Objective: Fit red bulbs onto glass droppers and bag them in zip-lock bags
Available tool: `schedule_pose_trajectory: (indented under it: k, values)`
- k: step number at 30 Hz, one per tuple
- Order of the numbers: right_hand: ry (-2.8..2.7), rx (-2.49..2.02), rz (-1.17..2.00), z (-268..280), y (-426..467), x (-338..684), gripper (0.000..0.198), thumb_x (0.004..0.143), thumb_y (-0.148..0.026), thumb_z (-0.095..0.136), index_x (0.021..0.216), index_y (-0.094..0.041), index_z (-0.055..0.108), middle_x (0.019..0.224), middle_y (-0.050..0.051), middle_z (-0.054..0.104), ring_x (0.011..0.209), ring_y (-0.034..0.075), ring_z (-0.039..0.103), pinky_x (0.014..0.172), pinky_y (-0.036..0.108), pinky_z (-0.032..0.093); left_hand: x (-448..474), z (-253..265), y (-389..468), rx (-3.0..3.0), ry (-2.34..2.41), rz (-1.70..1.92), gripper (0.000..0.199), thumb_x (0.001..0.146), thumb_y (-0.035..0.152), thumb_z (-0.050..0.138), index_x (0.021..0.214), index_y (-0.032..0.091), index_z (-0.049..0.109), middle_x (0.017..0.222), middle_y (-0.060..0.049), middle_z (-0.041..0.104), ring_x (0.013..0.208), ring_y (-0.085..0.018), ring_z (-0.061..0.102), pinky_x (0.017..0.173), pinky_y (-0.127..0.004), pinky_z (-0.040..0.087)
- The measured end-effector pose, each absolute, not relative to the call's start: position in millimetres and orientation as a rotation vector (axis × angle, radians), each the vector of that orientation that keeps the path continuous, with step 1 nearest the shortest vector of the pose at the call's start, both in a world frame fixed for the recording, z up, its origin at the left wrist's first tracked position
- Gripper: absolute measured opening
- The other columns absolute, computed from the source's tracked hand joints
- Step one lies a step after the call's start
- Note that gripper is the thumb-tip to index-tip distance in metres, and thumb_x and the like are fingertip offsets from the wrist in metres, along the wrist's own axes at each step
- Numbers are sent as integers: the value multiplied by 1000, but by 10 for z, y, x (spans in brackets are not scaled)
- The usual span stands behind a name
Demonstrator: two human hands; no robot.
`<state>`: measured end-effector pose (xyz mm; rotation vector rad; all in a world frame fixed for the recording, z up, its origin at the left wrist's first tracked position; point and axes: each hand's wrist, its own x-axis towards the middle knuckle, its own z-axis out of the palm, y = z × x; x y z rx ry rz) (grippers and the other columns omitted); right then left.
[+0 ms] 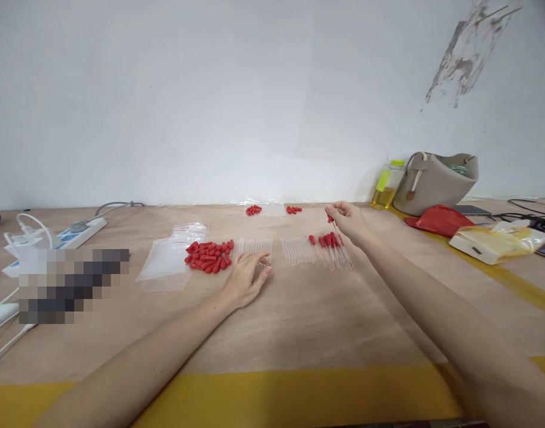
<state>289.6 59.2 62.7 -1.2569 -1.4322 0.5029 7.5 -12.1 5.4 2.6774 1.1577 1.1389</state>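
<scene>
My right hand point(350, 221) is raised a little, pinching a dropper by its red rubber bulb point(330, 219). Below that hand lie several droppers point(329, 240), clear thin tubes with red bulbs on their far ends. To their left is a row of bare clear tubes point(298, 251). My left hand point(246, 280) rests with thumb and fingers apart at the near end of another row of clear tubes point(254, 245), partly covering it. Just left of this row is a pile of loose red rubber bulbs point(208, 257).
Clear zip bags point(165, 261) lie left of the bulb pile. Smaller bulb groups point(253, 210) point(293, 210) sit near the wall. A power strip point(80, 233) is far left. At right stand a bottle point(387, 185), a grey bag point(437, 183), a red pouch point(441, 221) and a tissue pack point(495, 242).
</scene>
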Motion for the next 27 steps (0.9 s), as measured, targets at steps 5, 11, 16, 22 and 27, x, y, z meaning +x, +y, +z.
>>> schedule_pose_trajectory:
  k: [5, 11, 16, 22, 27]
  values:
    - [-1654, -1790, 136, 455, 829, 2866, 20, 75, -33, 50, 80, -16, 59, 72, 5, 63, 67, 15, 55, 62, 25, 36, 88, 73, -137, 2726, 1178, 1082, 25, 85, 28, 43, 108, 18, 47, 94, -5, 61, 92, -20, 52, 86, -38, 33]
    - [-1855, -2004, -192, 225, 854, 2694, 24, 80, -33, 42, 89, -18, 59, 79, 7, 64, 82, 20, 55, 77, 34, 28, 84, 78, -150, 2729, 1197, 1045, 24, 85, 29, 43, 107, 19, 48, 93, -4, 60, 92, -18, 53, 87, -38, 31]
    - [-1912, -1947, -304, 186, 809, 2699, 23, 79, -30, 41, 88, -17, 59, 89, 9, 63, 88, 22, 53, 77, 35, 25, 89, 82, -153, 2738, 1201, 1006, 24, 86, 29, 43, 106, 19, 48, 93, -3, 60, 91, -18, 52, 88, -37, 30]
    - [-1927, -1963, -205, 209, 625, 2573, 22, 76, -32, 44, 73, -18, 60, 79, 7, 64, 80, 21, 56, 74, 35, 28, 107, 82, -147, 2725, 1500, 1085, 16, 80, 28, 49, 92, 18, 53, 81, -3, 60, 82, -21, 50, 77, -38, 29]
    - [-1908, -2153, -92, 255, 505, 2418, 21, 73, -29, 46, 73, -15, 62, 79, 12, 64, 79, 24, 57, 72, 36, 32, 100, 53, -123, 2685, 1759, 1147, 11, 75, 28, 52, 70, 18, 54, 70, -3, 58, 75, -21, 48, 72, -38, 26]
